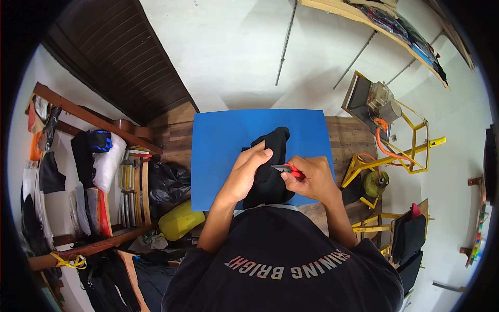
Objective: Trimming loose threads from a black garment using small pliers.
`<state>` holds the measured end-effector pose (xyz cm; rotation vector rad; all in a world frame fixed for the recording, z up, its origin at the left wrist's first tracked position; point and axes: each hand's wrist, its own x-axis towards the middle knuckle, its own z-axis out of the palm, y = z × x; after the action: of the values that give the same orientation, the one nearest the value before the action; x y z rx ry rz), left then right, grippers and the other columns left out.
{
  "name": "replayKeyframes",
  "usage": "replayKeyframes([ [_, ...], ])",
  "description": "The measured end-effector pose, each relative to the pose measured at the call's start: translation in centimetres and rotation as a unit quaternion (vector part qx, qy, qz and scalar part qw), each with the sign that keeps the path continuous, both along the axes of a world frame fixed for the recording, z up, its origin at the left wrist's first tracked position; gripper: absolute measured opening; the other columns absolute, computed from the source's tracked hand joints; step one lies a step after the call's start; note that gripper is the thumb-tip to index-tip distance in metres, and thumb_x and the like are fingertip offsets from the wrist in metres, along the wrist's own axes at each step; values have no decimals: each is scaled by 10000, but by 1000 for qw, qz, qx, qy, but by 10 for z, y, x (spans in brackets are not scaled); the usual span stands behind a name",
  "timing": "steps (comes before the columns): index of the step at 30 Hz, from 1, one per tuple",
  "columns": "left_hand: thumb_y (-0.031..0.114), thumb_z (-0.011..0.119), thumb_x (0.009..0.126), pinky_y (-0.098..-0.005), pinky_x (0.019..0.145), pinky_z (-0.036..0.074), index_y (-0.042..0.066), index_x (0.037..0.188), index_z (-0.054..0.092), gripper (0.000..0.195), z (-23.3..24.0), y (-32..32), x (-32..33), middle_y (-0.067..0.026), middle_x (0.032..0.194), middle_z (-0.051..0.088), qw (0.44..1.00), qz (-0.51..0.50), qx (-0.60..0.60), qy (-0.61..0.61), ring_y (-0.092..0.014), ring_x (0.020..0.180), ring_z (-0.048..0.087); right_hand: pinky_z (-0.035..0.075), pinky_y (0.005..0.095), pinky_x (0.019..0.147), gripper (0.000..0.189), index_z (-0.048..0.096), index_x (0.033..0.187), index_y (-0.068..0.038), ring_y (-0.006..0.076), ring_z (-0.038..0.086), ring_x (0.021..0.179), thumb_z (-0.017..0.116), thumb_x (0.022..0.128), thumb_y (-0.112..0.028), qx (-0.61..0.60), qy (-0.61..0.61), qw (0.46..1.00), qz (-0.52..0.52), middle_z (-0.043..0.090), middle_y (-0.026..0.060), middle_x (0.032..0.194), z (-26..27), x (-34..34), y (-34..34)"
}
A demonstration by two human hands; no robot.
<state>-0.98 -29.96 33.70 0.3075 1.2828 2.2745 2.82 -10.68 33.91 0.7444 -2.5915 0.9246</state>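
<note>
A bunched piece of black fabric (275, 144) lies on the blue tabletop (218, 156), just in front of my body. My left hand (246, 171) holds the left side of the fabric, its thumb on top and its other fingers partly hidden. In my right hand (312, 177) are small thread snips (290, 170) with red handles. Their grey blades point left and touch or hover over the fabric; which of the two cannot be told.
Left of the table stand a black plastic bag (169, 181), a yellow sack (181, 220) and a wooden shelf rack (97, 117) with fabrics. At the right are a yellow metal frame (390, 160) with an orange hose and a green gas cylinder (376, 183).
</note>
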Motion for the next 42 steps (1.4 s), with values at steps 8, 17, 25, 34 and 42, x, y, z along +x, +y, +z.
replayKeyframes([
  [8, 260, 529, 878, -303, 1091, 304, -67, 1473, 218, 747, -3, -11, -15, -153, 1444, 398, 991, 39, 81, 96, -199, 1308, 422, 373, 258, 536, 445, 537, 853, -46, 78, 390, 608, 874, 699, -292, -314, -177, 926, -111, 437, -7, 656, -54, -4, -53],
  [17, 454, 741, 688, -367, 1137, 257, -53, 1502, 67, 1172, 31, -50, -40, -181, 1521, 264, 961, 148, 107, 207, -269, 1389, 319, 432, 224, 505, 165, 552, 860, -46, 88, 544, 541, 678, 897, -147, -433, -330, 838, -46, 515, -1, 709, -48, -32, -48],
  [25, 392, 659, 802, -546, 1133, 251, 19, 1501, 180, 926, 56, -79, -12, -174, 1518, 316, 853, 130, 413, 290, -359, 1387, 328, 261, 173, 438, 127, 592, 955, -67, -3, 344, 499, 618, 937, -189, -434, -137, 889, 51, 497, -60, 714, 95, -70, -34],
  [34, 197, 526, 950, -345, 880, 527, -36, 1149, 607, 317, -28, -35, 37, -128, 1089, 680, 939, -20, 241, -243, -224, 988, 667, 278, 182, 399, 199, 578, 905, -84, 32, 454, 491, 605, 951, -276, -421, -346, 837, -49, 563, -19, 700, 19, -66, -23],
  [42, 324, 473, 949, -332, 952, 447, -37, 1205, 569, 453, -12, -46, 14, -120, 1158, 634, 996, 83, 12, -42, -214, 1063, 607, 433, 207, 517, 272, 563, 979, -50, 59, 494, 564, 729, 863, -233, -477, -287, 830, -13, 549, 13, 811, -81, 5, -60],
])
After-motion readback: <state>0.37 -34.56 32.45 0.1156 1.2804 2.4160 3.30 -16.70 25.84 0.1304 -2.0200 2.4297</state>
